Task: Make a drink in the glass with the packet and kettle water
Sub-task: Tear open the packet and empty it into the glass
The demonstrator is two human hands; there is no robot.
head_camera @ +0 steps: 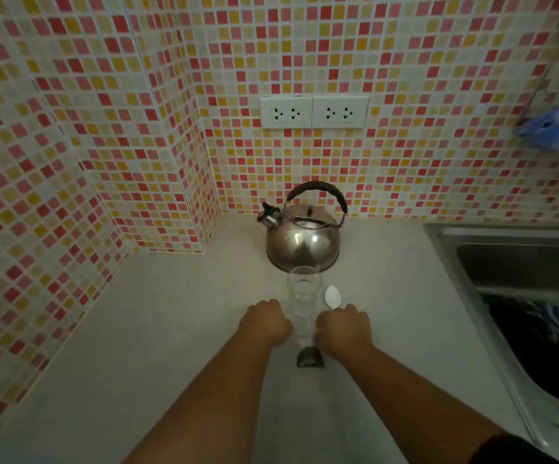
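Two curled hands, left hand and right hand, flank clear cylindrical glass.

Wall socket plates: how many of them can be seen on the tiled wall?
2. The left socket plate and the right socket plate sit side by side, touching, on the back wall above the kettle. No others show, though the wall runs beyond the frame.

Kettle behind glass; spoon right.
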